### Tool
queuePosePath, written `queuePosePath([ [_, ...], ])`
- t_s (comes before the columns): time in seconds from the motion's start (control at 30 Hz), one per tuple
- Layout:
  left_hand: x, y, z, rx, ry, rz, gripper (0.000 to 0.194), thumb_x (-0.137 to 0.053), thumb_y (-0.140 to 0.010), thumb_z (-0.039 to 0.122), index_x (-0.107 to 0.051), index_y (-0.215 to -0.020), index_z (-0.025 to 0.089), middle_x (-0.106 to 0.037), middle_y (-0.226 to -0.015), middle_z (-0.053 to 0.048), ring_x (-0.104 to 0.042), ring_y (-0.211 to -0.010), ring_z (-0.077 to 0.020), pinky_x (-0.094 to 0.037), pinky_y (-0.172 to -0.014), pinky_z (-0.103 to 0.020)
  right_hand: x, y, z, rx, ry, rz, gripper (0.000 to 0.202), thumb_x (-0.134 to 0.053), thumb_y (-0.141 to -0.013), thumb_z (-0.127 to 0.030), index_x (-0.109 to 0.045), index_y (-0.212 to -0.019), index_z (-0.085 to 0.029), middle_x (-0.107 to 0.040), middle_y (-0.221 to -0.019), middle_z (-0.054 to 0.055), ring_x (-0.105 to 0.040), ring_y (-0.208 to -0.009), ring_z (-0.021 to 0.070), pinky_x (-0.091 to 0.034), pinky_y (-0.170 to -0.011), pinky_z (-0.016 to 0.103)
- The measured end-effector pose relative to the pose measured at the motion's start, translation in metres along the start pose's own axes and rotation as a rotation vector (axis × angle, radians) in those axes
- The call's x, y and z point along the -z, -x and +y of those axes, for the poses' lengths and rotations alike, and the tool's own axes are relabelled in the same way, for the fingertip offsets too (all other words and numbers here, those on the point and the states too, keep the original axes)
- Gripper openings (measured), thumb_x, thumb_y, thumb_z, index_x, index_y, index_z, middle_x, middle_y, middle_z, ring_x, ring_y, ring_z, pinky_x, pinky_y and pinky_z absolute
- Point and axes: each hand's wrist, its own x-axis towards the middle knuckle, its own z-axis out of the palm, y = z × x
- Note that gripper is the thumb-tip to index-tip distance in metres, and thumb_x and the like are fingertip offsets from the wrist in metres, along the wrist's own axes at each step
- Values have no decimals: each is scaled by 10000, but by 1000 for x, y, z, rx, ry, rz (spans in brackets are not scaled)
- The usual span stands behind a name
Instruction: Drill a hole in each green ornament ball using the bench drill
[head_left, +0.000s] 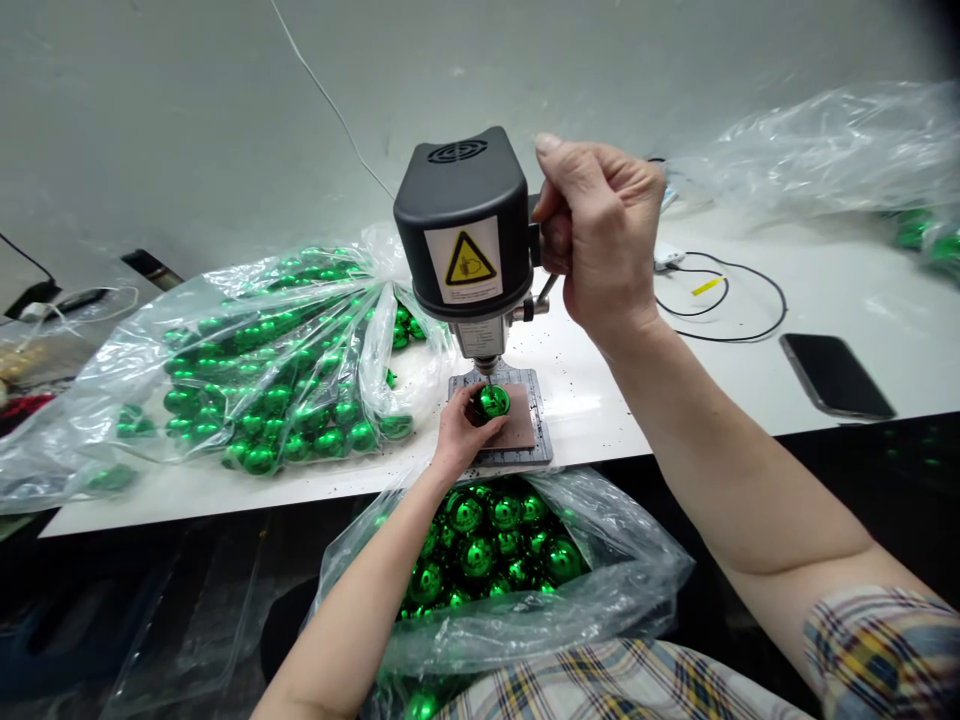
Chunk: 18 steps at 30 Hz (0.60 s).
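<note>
A small bench drill press [411, 235] with a black housing and a yellow warning label stands in front of me. My left hand [459, 430] has its fingers and thumb closed around a shiny green Christmas ball [495, 403], directly beneath the drill chuck [489, 366]. The bit meets the top of the ball or sits just above it; I cannot tell which. Under the ball lies a brown board [520, 430] on the grey metal base [545, 445]. Raised beside the housing, my right hand [607, 225] is wrapped around the feed lever [550, 290].
An open clear plastic bag [637, 590] full of green balls is at my lap. Another clear bag [247, 350] of green balls covers the table's left side. To the right lie a phone [836, 375], a black cable [784, 300] and more plastic [840, 150]. Dark crumbs dot the white table [600, 400].
</note>
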Motion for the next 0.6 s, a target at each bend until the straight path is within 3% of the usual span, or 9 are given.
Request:
queuePosePath([
  [0.2,-1,3,-3,-26,26,-21,592,-831,-700,320,-609,-1237,208,-674,-1076,-85,-648,-1036,-270,-524,-904,-413,5,16,-3,131,31,-26,462,-691,-885,-373,-509,-494,-209,-373,-385,-55,-292,-327,68,-210,-338,277],
  [0.4,-3,3,-6,-35,41,-5,585,-834,-700,299,-606,-1231,213,-673,-1145,-96,-642,-1092,-280,-509,-966,-443,13,54,-11,191,110,-1,475,-660,-907,-307,-496,-475,-198,-407,-407,-47,-330,-361,63,-240,-388,271],
  [0.6,-4,4,-4,-15,61,-24,590,-827,-707,289,-597,-1243,198,-673,-1176,-109,-640,-1110,-285,-503,-983,-464,26,80,-1,285,136,-63,469,-626,-900,-255,-462,-464,-203,-392,-396,-40,-364,-345,86,-242,-374,292],
])
